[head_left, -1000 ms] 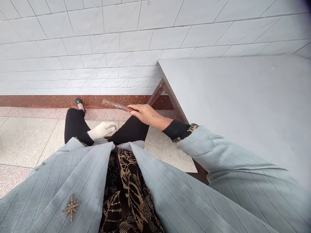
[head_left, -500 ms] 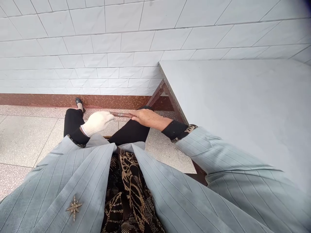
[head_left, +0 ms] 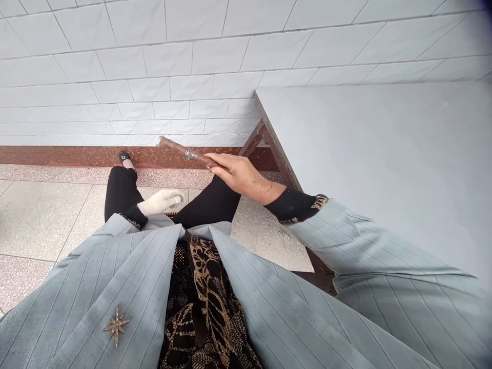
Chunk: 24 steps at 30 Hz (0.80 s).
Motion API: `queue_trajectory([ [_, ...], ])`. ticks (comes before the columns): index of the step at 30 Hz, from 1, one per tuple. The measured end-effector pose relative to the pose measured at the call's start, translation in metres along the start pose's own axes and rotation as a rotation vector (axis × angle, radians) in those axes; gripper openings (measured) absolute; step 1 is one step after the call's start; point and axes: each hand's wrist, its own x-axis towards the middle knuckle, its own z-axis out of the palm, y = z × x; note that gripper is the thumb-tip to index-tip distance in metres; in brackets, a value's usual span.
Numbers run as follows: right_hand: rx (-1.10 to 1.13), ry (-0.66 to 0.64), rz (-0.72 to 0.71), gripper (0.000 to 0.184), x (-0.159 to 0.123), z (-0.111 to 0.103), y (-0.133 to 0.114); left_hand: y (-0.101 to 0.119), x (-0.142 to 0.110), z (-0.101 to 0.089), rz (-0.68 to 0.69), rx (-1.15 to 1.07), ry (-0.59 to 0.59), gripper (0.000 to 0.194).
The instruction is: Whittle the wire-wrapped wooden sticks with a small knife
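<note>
The metal-banded wooden rod (head_left: 175, 147) is pinched at its end by the closed fingers of the right hand (head_left: 240, 174); the fingers of the gloved left hand (head_left: 161, 202) are curled, empty; a fuller grip would be steadier.

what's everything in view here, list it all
tiled wall: 1, white, across the back
skirting band: 1, reddish brown, along the wall's foot
speckled floor: 1, pale beige, below the wall
table: 1, grey top, brown wooden legs, at right
rod: 1, reddish brown, silver ring, in the right hand
shoe: 1, black, near the wall
trousers: 1 pair, black, on the legs
jacket: 1, grey pinstripe, on the torso
brooch: 1, gold star, on the left lapel
top: 1, black and gold, under the jacket
left hand: 1, white knit glove, over the lap
right hand: 1, bare, holding the rod
</note>
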Motion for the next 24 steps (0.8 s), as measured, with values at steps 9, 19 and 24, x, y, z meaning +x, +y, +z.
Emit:
queue_trajectory([
  [9, -0.175, -0.109, 0.157, 0.04, 0.003, -0.008, 0.011, 0.031, -0.014, -0.005, 0.099, 0.485, -0.154, 0.028],
  [19, -0.552, -0.507, 0.13, 0.038, 0.005, -0.005, 0.008, 0.059, -0.023, -0.03, 0.173, 0.885, 0.178, 0.036],
  [24, -0.485, -0.568, -0.147, 0.034, 0.006, 0.0, 0.011, 0.071, -0.012, -0.056, 0.045, 0.774, 0.394, 0.029],
])
